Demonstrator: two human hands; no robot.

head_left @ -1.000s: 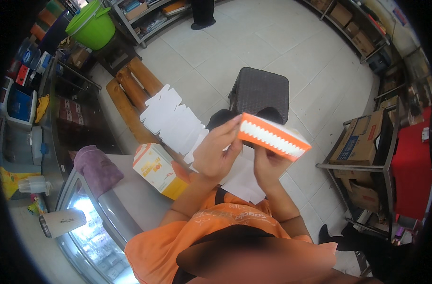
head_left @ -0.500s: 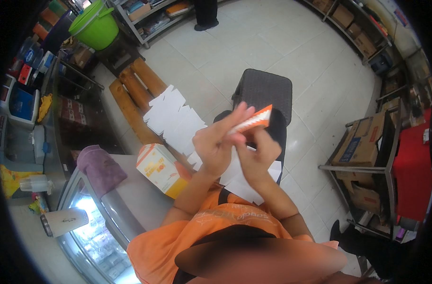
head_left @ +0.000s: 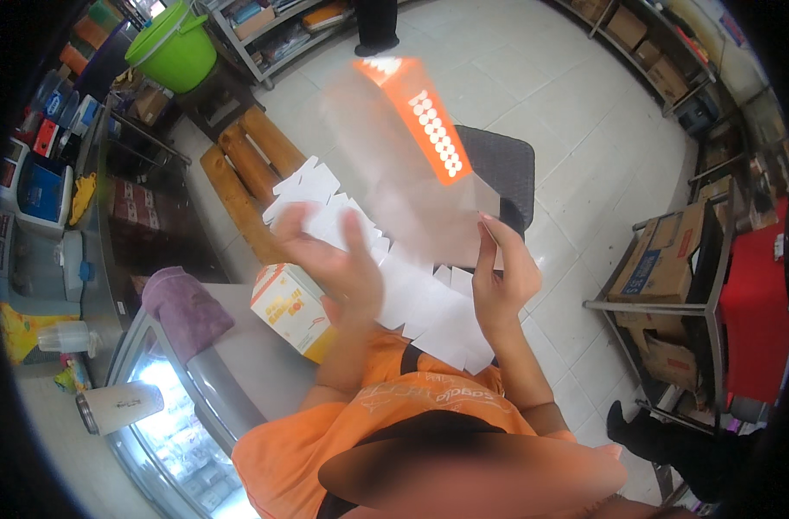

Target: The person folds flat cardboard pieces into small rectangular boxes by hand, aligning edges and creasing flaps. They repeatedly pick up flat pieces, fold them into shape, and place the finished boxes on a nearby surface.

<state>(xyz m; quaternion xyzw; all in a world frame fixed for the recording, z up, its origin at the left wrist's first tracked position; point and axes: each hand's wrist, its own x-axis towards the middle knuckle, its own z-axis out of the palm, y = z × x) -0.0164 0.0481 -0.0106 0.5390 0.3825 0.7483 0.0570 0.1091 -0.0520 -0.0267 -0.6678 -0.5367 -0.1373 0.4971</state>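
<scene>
An orange carton with white dots (head_left: pixel 436 130) stands up in front of me, smeared by motion on its left side. My right hand (head_left: pixel 508 268) pinches its lower right corner, where the card is greyish. My left hand (head_left: pixel 338 264) is apart from the carton, thumb and fingers spread, blurred and with nothing in it. Flat white card blanks (head_left: pixel 446 316) lie across my lap. More white blanks (head_left: pixel 312 195) overlap on the wooden bench (head_left: pixel 247 173), partly behind my left hand. By my left forearm sits a yellow and white printed carton (head_left: pixel 295 307).
A dark woven stool (head_left: pixel 511 164) stands ahead, partly behind the carton. To my left are a glass-fronted display case (head_left: pixel 182 432) and a purple cloth (head_left: pixel 185 307). Metal shelving with cardboard boxes (head_left: pixel 658 259) is at right. Other people's dark-clothed legs (head_left: pixel 377 26) show at the far side and lower right.
The dotted orange carton, a narrow folded piece between both hands before, now appears large and spread open. My left hand has let go and moved left; my right hand has shifted right.
</scene>
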